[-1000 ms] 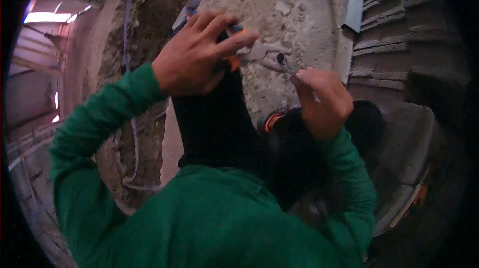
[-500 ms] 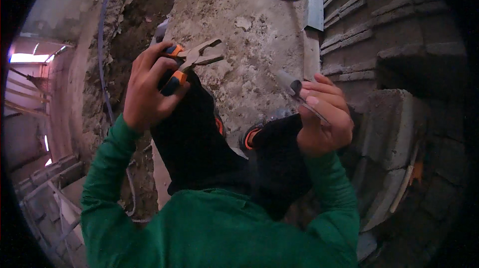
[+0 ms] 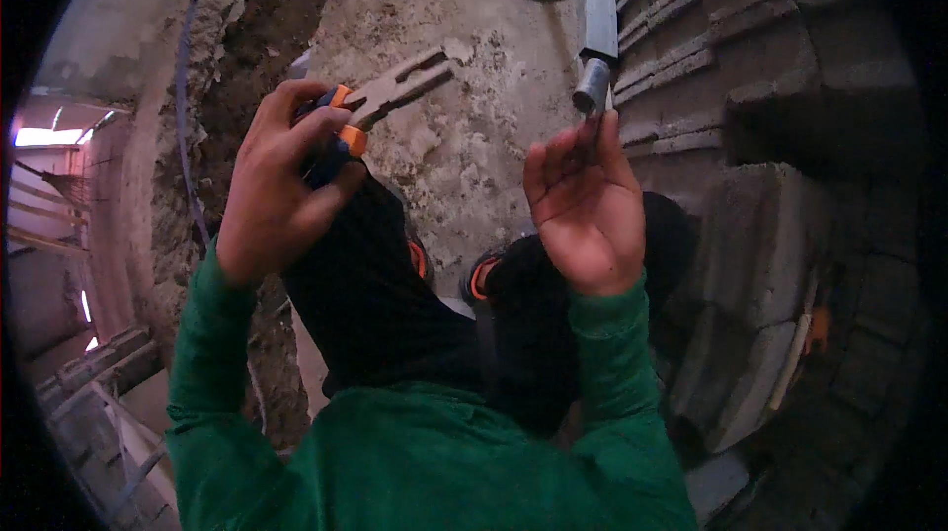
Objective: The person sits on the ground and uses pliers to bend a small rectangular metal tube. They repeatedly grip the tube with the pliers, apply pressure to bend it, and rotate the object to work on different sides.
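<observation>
With the left hand, grips the pliers by their dark-and-orange handles over the rough floor, and with the right hand narrowly pinches a small metal tube, right near the end of a metal bar!

The right hand now faces palm up, with the small grey tube straight ahead of it rather than ahead and leftward, while the pliers in the left hand, spread wide half a second ago, have their jaws closer together.
</observation>
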Available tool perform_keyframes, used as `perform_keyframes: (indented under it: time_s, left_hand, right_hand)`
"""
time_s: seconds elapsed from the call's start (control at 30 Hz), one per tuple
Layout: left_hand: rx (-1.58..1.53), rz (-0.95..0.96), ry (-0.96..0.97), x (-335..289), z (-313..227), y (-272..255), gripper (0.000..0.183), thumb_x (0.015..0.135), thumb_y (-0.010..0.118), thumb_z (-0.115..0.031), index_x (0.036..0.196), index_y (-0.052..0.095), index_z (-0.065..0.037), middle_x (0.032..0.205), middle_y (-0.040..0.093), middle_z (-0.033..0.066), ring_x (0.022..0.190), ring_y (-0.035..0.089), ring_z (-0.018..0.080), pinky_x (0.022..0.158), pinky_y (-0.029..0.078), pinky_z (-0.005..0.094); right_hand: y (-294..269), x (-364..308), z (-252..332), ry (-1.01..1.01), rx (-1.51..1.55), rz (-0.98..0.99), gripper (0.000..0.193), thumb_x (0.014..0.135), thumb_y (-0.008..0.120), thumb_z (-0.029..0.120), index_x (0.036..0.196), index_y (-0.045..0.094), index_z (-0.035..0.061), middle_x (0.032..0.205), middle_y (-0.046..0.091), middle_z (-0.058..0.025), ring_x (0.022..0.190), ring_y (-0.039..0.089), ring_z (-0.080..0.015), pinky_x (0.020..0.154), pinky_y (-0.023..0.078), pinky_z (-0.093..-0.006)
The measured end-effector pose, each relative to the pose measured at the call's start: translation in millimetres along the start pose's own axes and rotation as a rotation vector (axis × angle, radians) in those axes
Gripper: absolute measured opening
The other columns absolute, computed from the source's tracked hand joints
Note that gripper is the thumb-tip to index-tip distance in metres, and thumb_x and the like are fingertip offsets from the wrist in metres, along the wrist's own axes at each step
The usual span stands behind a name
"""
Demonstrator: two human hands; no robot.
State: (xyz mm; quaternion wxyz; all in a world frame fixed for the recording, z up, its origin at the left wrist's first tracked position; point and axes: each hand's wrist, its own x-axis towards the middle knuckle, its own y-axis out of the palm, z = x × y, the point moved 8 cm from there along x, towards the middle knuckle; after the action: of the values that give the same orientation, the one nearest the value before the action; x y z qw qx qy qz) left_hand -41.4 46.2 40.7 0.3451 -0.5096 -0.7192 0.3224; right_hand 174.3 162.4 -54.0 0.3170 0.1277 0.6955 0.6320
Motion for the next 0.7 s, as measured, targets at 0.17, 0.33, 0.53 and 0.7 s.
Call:
perform_keyframes:
  time_s: [0.17, 0.33, 0.53, 0.7]
  left_hand:
    - [0.263, 0.008, 0.013, -4.8, 30.4, 14.4, 0.028, 0.077, 0.081, -0.009, 0.101, 0.07, -0.002, 0.13, 0.06, 0.0181, 0.123, 0.061, 0.0358, 0.104, 0.049, 0.0428]
    - [0.01, -0.1, 0.03, 8.1, 15.3, 2.6, 0.031, 0.078, 0.085, -0.015, 0.103, 0.073, -0.003, 0.122, 0.062, 0.0164, 0.117, 0.063, 0.0345, 0.1, 0.05, 0.0404]
    - [-0.43, -0.073, 0.345, 43.9, -30.0, 29.3, 0.038, 0.073, 0.091, -0.012, 0.107, 0.075, -0.006, 0.123, 0.063, 0.0152, 0.117, 0.065, 0.0297, 0.099, 0.052, 0.0386]
    - [-0.451, 0.02, 0.471, 51.8, -47.9, 50.9, 0.04, 0.07, 0.093, -0.011, 0.107, 0.078, -0.009, 0.128, 0.062, 0.0136, 0.115, 0.066, 0.0277, 0.099, 0.052, 0.0393]
  right_hand:
    - [-18.7, -12.2, -2.0, 0.007, 0.099, -0.146, 0.021, 0.104, 0.065, 0.029, 0.099, 0.076, 0.0112, 0.1, 0.079, -0.0055, 0.099, 0.075, -0.0204, 0.101, 0.056, -0.0451]
    - [-23.5, -11.0, -17.8, 0.124, 0.118, -0.139, 0.027, 0.105, 0.062, 0.03, 0.097, 0.074, 0.0079, 0.097, 0.078, -0.0053, 0.101, 0.074, -0.0205, 0.105, 0.053, -0.0442]
    - [-20.0, -20.7, -52.5, 0.244, 0.128, -0.146, 0.029, 0.108, 0.057, 0.031, 0.1, 0.071, 0.0064, 0.089, 0.075, -0.0024, 0.096, 0.073, -0.0189, 0.101, 0.051, -0.042]
    - [-16.4, -27.9, -58.4, 0.227, 0.078, -0.149, 0.031, 0.108, 0.056, 0.034, 0.104, 0.069, 0.0057, 0.088, 0.073, -0.0017, 0.092, 0.072, -0.0185, 0.099, 0.052, -0.042]
